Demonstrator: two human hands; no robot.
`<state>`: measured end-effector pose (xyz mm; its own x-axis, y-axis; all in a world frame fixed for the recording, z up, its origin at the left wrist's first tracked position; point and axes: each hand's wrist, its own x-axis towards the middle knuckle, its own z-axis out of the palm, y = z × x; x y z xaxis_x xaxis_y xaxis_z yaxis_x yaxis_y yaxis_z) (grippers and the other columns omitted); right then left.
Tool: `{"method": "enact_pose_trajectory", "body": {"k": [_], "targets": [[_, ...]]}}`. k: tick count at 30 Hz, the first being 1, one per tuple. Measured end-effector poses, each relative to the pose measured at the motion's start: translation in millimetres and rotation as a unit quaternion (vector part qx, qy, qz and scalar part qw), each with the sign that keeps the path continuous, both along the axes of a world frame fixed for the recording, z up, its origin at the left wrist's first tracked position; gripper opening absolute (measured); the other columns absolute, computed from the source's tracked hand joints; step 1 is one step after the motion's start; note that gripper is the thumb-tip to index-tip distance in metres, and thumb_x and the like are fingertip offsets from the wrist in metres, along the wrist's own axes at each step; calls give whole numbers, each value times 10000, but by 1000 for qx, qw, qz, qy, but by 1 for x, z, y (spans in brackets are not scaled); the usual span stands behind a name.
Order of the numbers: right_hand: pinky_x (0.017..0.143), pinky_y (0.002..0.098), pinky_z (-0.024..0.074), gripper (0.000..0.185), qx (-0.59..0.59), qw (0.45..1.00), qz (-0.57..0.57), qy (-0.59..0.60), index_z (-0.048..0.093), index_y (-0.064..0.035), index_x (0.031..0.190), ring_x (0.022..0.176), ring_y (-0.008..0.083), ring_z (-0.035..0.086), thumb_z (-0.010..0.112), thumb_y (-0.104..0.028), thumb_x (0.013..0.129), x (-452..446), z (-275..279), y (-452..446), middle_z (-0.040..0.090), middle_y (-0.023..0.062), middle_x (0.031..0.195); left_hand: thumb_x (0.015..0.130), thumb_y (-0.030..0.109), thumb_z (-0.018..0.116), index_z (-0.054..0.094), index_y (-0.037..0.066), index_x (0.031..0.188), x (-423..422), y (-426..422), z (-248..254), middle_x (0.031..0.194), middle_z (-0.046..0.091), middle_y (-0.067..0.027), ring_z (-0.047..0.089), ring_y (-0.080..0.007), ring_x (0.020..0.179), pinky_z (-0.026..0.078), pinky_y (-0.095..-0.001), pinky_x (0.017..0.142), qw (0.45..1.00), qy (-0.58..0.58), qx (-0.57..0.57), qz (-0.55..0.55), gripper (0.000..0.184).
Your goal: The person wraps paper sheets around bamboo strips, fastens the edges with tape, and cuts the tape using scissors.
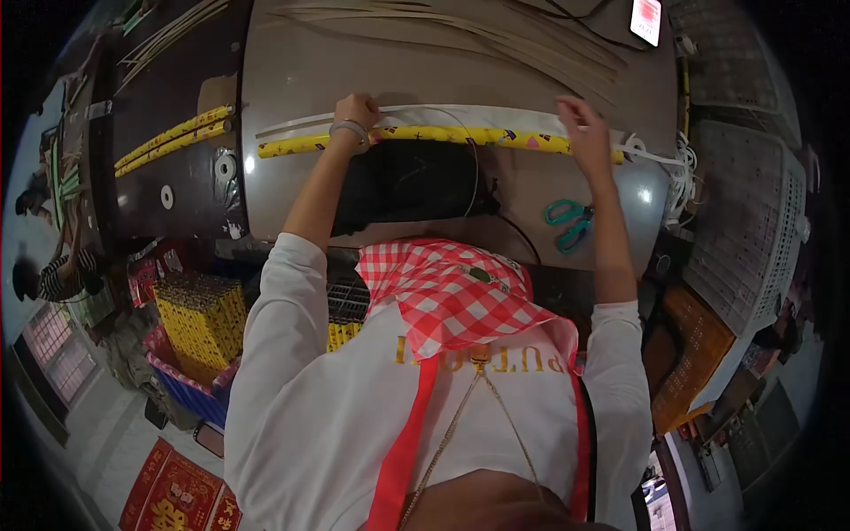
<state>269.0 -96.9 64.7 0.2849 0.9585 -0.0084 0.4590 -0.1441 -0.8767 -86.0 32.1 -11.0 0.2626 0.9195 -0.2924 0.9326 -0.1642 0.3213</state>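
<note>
A long yellow patterned roll (425,134) lies across the table in front of me. Behind it runs a flat white strip (496,115). My left hand (357,115), with a bangle at the wrist, is closed over the strip near the left part of the roll; what its fingers pinch is hidden. A thin curved strand (475,159) arcs from close to that hand down over a black cloth-like item (407,181). Above the roll's right end, my right hand (583,124) is raised with fingers bent and apart, nothing visible in them. Teal-handled scissors (569,221) lie below it.
Long thin strips (469,34) lie along the table's back, with a lit phone (646,22) at the right. Two yellow rolls (173,142) and tape rolls (166,196) sit left. White cords (682,177) and a plastic crate (744,221) flank the right edge.
</note>
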Motion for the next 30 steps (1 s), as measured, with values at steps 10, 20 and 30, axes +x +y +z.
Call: {"method": "enact_pose_trajectory", "body": {"k": [10, 20, 30], "targets": [[632, 245, 426, 410, -221, 931, 151, 250, 550, 16, 1010, 668, 110, 521, 454, -360, 878, -123, -50, 55, 574, 56, 747, 642, 275, 654, 638, 130, 689, -1, -4, 2, 717, 629, -78, 606, -278, 693, 487, -344, 667, 999, -27, -10, 26, 153], [508, 264, 410, 359, -273, 946, 171, 27, 641, -35, 853, 543, 112, 531, 577, -377, 763, -38, -28, 32, 583, 38, 634, 625, 219, 674, 645, 95, 698, 1, 2, 8, 718, 627, -108, 608, -280, 706, 485, -339, 693, 999, -14, -41, -12, 147], [610, 282, 432, 349, -317, 929, 56, -181, 633, -42, 839, 675, 174, 594, 573, -375, 752, -1, -21, 3, 622, 74, 717, 636, 238, 661, 634, 102, 680, -6, 3, 3, 702, 623, -95, 602, -287, 686, 484, -351, 666, 997, -58, -21, -41, 145]]}}
